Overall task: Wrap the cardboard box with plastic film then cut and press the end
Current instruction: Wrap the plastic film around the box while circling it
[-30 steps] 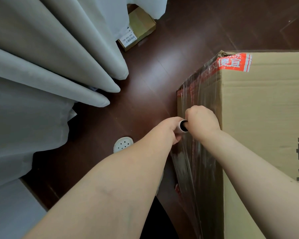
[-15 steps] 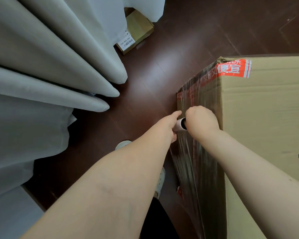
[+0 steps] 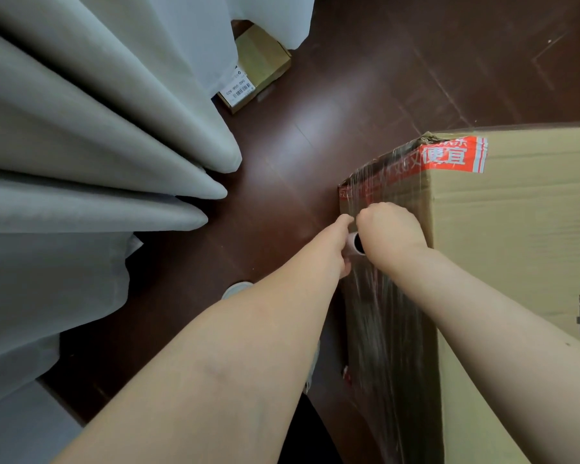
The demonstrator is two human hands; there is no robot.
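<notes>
A big cardboard box [image 3: 516, 229] with red tape at its far corner stands on the dark wood floor at the right. Clear plastic film [image 3: 382, 329] covers its left side, wrinkled and shiny. Both hands meet at the box's left upper edge on a film roll [image 3: 355, 244], whose white tube end shows between them. My right hand [image 3: 390, 229] grips the roll from above. My left hand [image 3: 344, 242] holds the roll's left side; its fingers are mostly hidden behind the wrist.
Grey curtains [image 3: 98, 162] hang at the left, reaching the floor. A small cardboard box [image 3: 258, 68] with a barcode label lies at the far end under a white curtain. A shoe [image 3: 235, 289] shows under my left forearm. Dark floor [image 3: 349, 78] lies between curtains and box.
Both hands with the roll have shifted slightly along the box's left edge toward the far corner, and the view has tilted, so the box sits lower in frame.
</notes>
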